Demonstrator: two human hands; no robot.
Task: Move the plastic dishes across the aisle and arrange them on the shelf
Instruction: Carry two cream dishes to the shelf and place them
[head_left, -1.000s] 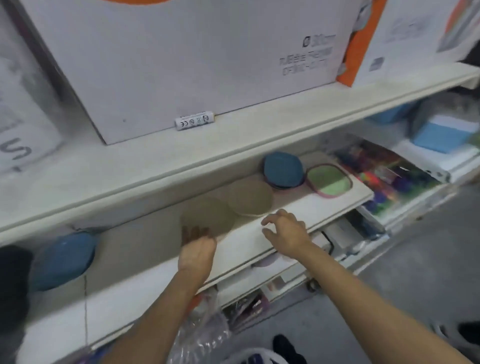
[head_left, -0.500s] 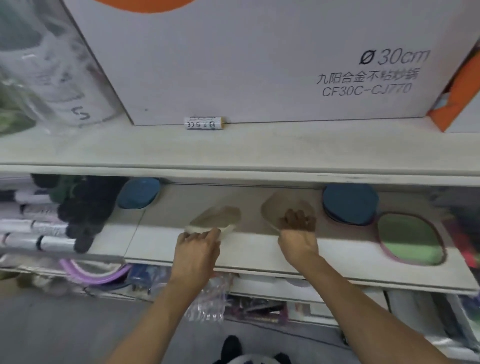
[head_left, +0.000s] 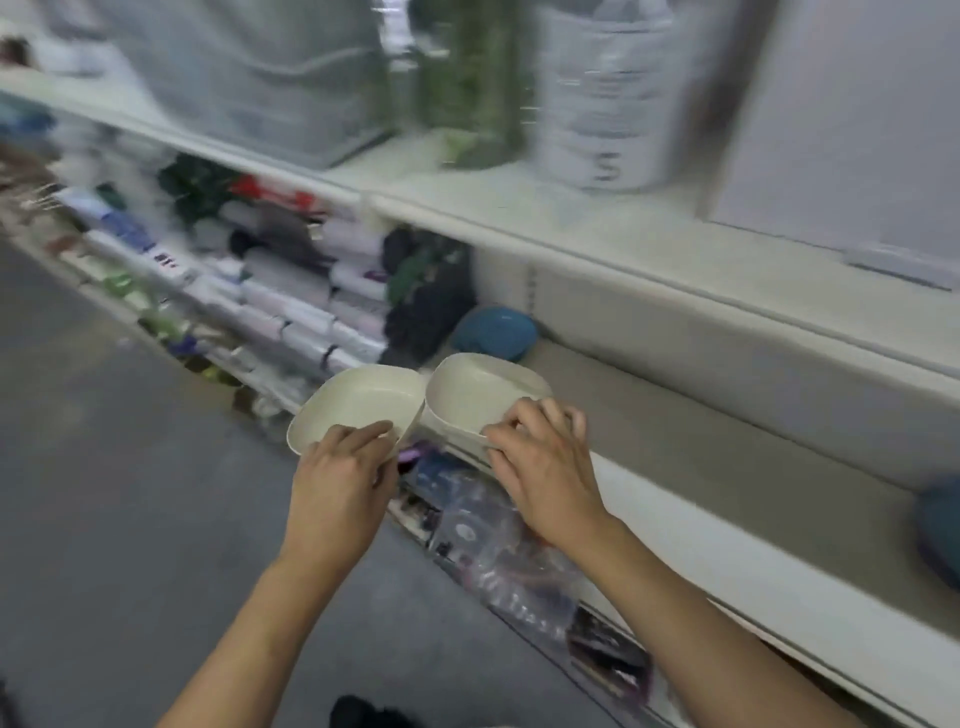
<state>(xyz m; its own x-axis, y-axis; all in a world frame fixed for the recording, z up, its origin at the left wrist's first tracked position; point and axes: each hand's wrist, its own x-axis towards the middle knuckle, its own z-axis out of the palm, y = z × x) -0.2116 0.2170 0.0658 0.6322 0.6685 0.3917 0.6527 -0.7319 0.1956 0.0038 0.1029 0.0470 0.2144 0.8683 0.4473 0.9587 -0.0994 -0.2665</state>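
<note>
Head view, only view. Frame is motion-blurred, worst toward the upper left.

Left hand (head_left: 340, 470): holds a cream plastic dish (head_left: 358, 400) by its near rim, fingers curled over the edge into the bowl, thumb side underneath, not clearly seen. This dish sits out over the aisle floor (head_left: 104, 467), off the shelf edge, open side up, slightly tilted.

Right hand (head_left: 543, 460): grip is a pinch on the near rim of a second cream dish (head_left: 480, 389), fingers bent over the lip. This dish is at the front edge of the middle shelf (head_left: 727, 447); cannot tell whether its base touches the shelf board or is just above it.

The two cream dishes are side by side, rims touching or nearly so at the middle.

A blue dish (head_left: 494, 326) lies further back on the same shelf, beyond the right-hand dish, beside a dark bundle (head_left: 428, 301). Another dark blue item (head_left: 937, 530) is at the right edge of the shelf, cropped and blurred.

Upper shelf (head_left: 571, 218): wrapped clear containers (head_left: 608, 93) and a large white box (head_left: 857, 119), detail unreadable.

Left along the aisle: rows of packaged goods (head_left: 291, 306), blurred. Below the middle shelf: plastic-bagged items (head_left: 498, 545).
</note>
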